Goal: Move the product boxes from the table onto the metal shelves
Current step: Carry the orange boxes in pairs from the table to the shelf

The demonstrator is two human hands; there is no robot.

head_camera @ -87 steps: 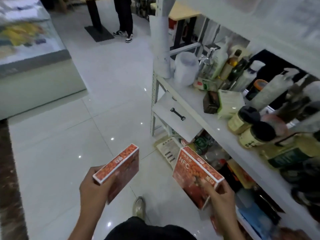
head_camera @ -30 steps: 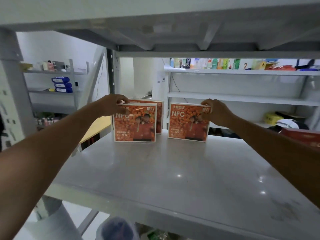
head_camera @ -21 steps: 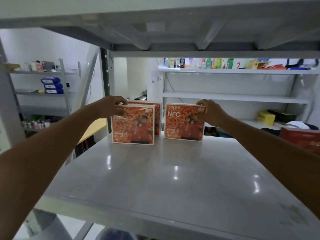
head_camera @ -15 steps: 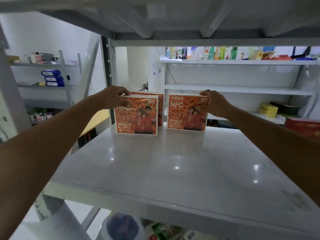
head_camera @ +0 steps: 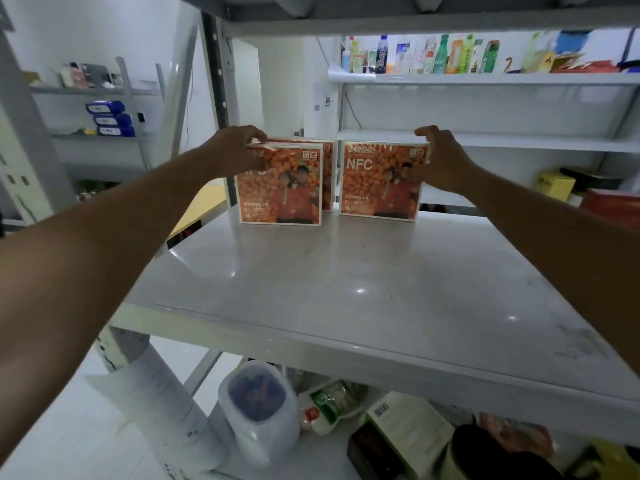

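Head view, two hands: left hand [head_camera: 235,150] grips the top corner of the front-left box [head_camera: 280,192]. Right hand [head_camera: 443,161] curls at the top corner of the right box [head_camera: 377,188]; whether it grips is unclear. Three orange boxes stand upright at the rear of the shelf [head_camera: 346,289], the third box [head_camera: 327,174] behind the front-left one. One lidded jar [head_camera: 256,410] stands below the shelf.

Storeroom or shop: white metal shelving [head_camera: 346,289], rows of drink bottles [head_camera: 433,55], stacked blue packets [head_camera: 109,117].

You're facing a glossy pale metal shelf [head_camera: 346,289], overhead light glinting off it. White wall [head_camera: 104,29] behind. White shelving [head_camera: 485,140] across the room, bottles [head_camera: 433,53] lined on top. Grey rack [head_camera: 128,98] left, shiny white floor [head_camera: 69,445] below.
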